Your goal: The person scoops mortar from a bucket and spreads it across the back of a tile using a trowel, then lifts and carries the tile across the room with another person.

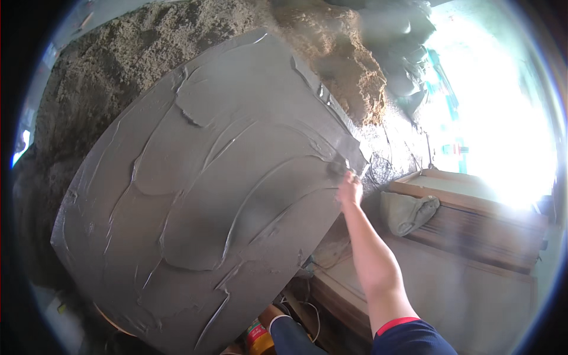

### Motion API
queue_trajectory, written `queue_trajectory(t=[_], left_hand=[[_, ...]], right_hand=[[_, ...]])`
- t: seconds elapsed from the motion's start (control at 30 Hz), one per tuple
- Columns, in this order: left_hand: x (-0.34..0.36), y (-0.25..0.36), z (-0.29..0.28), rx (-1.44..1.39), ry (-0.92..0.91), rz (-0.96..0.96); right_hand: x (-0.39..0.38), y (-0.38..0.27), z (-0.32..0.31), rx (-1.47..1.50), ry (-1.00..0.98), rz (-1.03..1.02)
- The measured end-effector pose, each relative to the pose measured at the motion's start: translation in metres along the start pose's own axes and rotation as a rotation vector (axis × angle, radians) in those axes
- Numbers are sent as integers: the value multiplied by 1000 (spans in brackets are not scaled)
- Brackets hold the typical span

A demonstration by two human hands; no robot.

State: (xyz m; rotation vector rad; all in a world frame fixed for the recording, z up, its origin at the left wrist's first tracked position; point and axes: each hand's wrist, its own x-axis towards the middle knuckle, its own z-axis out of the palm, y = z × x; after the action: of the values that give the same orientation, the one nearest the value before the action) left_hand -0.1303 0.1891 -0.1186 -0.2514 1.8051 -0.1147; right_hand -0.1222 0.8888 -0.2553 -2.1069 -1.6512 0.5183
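A broad slab-like surface (195, 195) coated in wet grey mortar fills the middle, marked with curved ridges and sweeps. My right arm reaches up from the lower right. My right hand (350, 189) is closed round the handle of a trowel (338, 170), whose blade is blurred and lies against the mortar near the surface's right corner. My left hand does not show. At the bottom, a dark blue garment with a white trim (287, 334) and a bit of bare skin show beside the near edge.
Rough brown sand (136, 47) is heaped behind and left of the mortar. Grey sacks (396, 47) stand at the far right. Stacked wooden-framed panels (473, 219) with a small bag (408, 212) are to the right. A yellow-and-red container (258, 337) and cables are low in front.
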Motion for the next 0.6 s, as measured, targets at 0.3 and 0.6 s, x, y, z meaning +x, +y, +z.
queue_trajectory(t=[0.3,0.6], left_hand=[[0,-16,-12,3,46,16],[17,-58,34,9,221,39]], right_hand=[[-135,-64,-27,409,-582,94],[-435,-53,-59,-125,-1235,-505]])
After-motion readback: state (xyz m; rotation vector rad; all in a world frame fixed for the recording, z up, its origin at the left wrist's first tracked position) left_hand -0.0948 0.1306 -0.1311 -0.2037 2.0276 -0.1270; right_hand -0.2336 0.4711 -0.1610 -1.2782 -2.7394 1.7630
